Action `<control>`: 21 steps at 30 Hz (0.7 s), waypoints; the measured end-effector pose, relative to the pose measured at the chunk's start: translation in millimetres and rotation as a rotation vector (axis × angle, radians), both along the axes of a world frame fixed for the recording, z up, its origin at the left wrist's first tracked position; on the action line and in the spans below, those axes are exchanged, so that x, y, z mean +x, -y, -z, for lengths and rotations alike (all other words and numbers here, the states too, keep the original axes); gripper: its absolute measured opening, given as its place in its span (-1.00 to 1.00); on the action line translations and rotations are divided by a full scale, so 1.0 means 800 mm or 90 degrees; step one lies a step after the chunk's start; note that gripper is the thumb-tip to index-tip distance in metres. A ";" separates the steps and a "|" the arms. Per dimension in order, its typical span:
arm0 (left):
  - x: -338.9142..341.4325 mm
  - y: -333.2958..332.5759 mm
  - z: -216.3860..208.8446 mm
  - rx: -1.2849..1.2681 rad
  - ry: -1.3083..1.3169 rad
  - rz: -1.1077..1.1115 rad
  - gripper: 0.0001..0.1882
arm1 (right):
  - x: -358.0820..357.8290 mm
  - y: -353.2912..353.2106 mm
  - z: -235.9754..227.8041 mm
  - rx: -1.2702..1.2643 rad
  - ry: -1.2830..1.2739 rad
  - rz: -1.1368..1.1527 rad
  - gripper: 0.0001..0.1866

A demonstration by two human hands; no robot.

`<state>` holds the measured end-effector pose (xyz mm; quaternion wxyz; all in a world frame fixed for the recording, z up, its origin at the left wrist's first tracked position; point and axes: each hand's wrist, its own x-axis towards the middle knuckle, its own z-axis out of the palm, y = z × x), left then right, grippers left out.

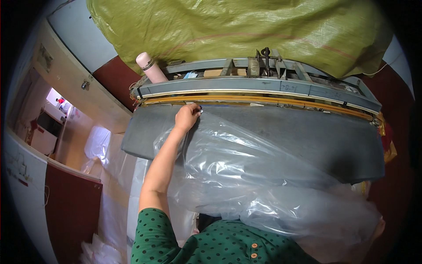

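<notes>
A large clear plastic sheet (228, 160) is spread across the front of a grey padded work surface (303, 132) and over my lap. My left hand (188, 118) is closed in a pinch on the sheet's upper left corner, close to the surface's back edge. From there the sheet's upper edge slants down to the right. Low at the far right, part of my right hand (380, 228) shows at the sheet's right end. Its fingers are mostly hidden behind the film and in the dark rim, so their grip is unclear.
Behind the surface runs a grey metal frame (246, 84) with orange rods (263, 100) along its front and a black clamp (265, 61) on top. A pink flask (150, 68) leans at its left end. A green tarp (246, 31) hangs behind. An open door (79, 79) stands left.
</notes>
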<state>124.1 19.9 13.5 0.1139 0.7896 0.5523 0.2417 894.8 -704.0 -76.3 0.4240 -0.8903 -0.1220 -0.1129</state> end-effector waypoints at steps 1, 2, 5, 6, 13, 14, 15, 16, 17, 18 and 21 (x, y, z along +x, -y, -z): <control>0.001 0.000 -0.007 -0.054 -0.011 -0.011 -0.82 | -0.008 -0.016 -0.005 -0.036 0.004 0.037 -0.55; -0.001 0.001 -0.012 -0.039 -0.037 -0.003 -0.83 | -0.014 -0.035 -0.011 -0.073 0.008 0.071 -0.55; -0.008 -0.013 -0.016 0.077 -0.095 0.082 -0.88 | 0.011 -0.057 -0.027 -0.104 0.076 0.071 -0.57; -0.003 -0.019 -0.007 0.082 -0.029 0.055 -0.87 | 0.037 -0.042 -0.031 -0.051 0.051 0.012 -0.55; -0.083 -0.057 -0.005 0.142 0.500 -0.193 -0.87 | 0.115 -0.278 -0.102 -0.029 -0.026 0.204 -0.61; -0.096 -0.063 0.001 0.360 0.343 -0.247 -0.84 | 0.118 -0.320 -0.108 -0.137 0.035 0.196 -0.64; -0.130 -0.044 -0.006 0.360 0.302 -0.279 -0.82 | 0.071 -0.406 -0.087 -0.087 0.124 0.147 -0.66; -0.162 -0.028 -0.011 0.359 0.269 -0.309 -0.80 | 0.009 -0.479 -0.087 -0.044 0.218 0.104 -0.68; -0.173 -0.054 0.015 0.354 0.262 -0.314 -0.81 | 0.030 -0.471 -0.074 0.036 0.229 0.057 -0.73; -0.186 -0.087 0.048 0.345 0.250 -0.321 -0.81 | 0.054 -0.469 -0.054 0.110 0.241 0.004 -0.76; -0.278 -0.102 0.073 0.328 0.199 -0.334 -0.81 | -0.005 -0.571 -0.033 0.141 0.364 -0.161 -0.77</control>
